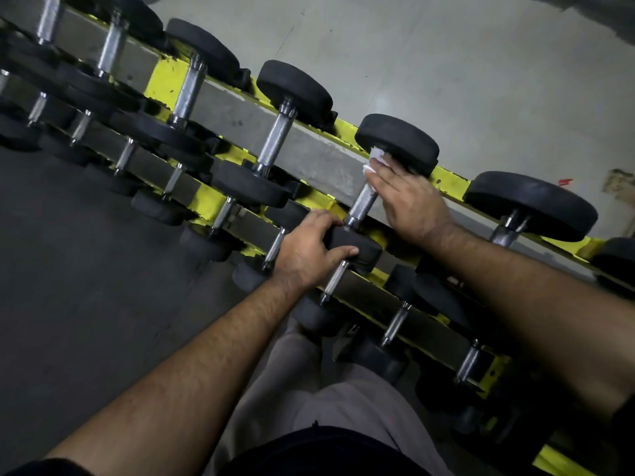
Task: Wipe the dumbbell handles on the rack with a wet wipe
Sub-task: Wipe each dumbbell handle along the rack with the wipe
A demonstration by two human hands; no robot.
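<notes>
A yellow and grey rack [240,118] runs diagonally across the view with black-headed dumbbells on its tiers. My right hand [409,197] lies over the far end of one dumbbell's knurled steel handle [363,200] and holds a white wet wipe [375,159] against it, just below the far black head [398,140]. My left hand [309,250] grips the near black head [357,250] of the same dumbbell, thumb across its front. Most of the wipe is hidden under my right fingers.
More dumbbells sit to the left [276,139] and right [529,204] on the top tier, with smaller ones [335,280] on the lower tiers. Pale concrete floor [446,63] lies beyond the rack, dark flooring [86,269] to the left. My legs [309,389] are below.
</notes>
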